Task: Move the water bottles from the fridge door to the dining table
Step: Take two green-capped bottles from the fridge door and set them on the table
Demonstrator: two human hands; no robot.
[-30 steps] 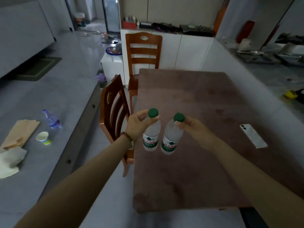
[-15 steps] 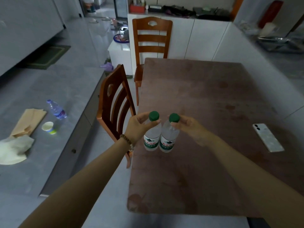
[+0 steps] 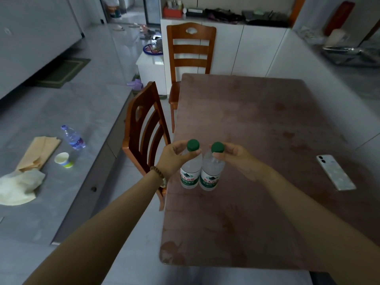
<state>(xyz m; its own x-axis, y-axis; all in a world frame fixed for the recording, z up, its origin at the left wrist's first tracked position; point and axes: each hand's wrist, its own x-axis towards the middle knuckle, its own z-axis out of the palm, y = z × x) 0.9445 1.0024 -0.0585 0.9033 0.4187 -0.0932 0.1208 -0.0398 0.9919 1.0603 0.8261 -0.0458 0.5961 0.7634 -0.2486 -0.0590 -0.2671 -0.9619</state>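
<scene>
Two clear water bottles with green caps and green-and-white labels stand side by side, touching, near the left edge of the brown dining table (image 3: pixel 267 124). My left hand (image 3: pixel 173 158) pinches the neck of the left bottle (image 3: pixel 190 174) just under its cap. My right hand (image 3: pixel 234 157) pinches the neck of the right bottle (image 3: pixel 210 176) the same way. Whether the bottle bases touch the tabletop I cannot tell. The fridge is out of view.
A white phone (image 3: pixel 335 171) lies on the table's right side. One wooden chair (image 3: pixel 147 130) stands at the table's left edge, another chair (image 3: pixel 190 52) at its far end. On the grey bench to the left are a plastic bottle (image 3: pixel 73 137), a paper cup (image 3: pixel 62 160) and a cloth (image 3: pixel 18 187).
Both hands have brought the bottles lower and closer together, until the two touch near the table's left edge. The camera has tilted down.
</scene>
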